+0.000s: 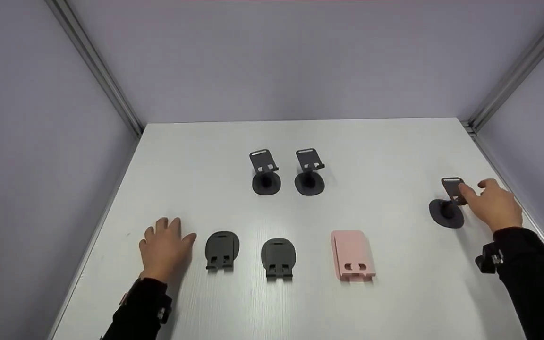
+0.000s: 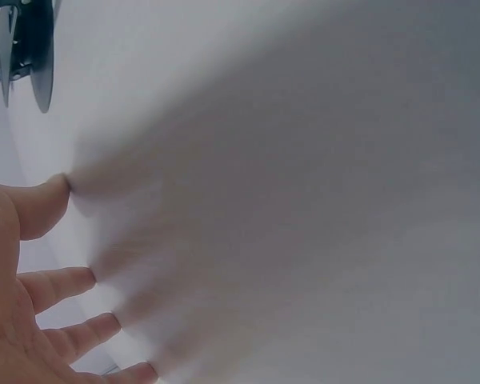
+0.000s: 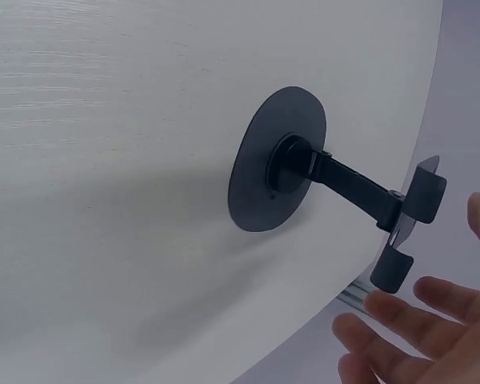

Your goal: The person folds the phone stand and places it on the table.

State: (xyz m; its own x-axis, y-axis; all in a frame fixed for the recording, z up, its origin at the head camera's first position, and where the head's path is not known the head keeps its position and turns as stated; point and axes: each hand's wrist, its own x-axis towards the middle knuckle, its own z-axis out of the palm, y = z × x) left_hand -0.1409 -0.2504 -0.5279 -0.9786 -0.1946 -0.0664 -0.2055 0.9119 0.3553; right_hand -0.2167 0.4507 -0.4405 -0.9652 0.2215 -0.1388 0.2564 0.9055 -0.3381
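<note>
The right stand is upright near the table's right edge, its round base down on the table, its plate tipped back on a jointed stem. The right hand is just beside it on the right, unclosed, thumb and fingers parted around the plate's side. In the head view the hand overlaps the plate's edge; whether skin meets it I cannot tell. From the right wrist, the fingers lie close to the plate's hooked lip.

The left hand is open, fingers spread and tips on the tabletop. Nearest to it, just beyond the thumb, lies the left folded stand, dark and flat. The middle folded stand is next, then the pink stand, also folded. Farther back, the left back stand and the right back stand are upright side by side, near each other but apart.

The table is white with a faint grain. Pale walls enclose its back and sides, with grey metal posts at the rear corners. Both sleeves are black.
</note>
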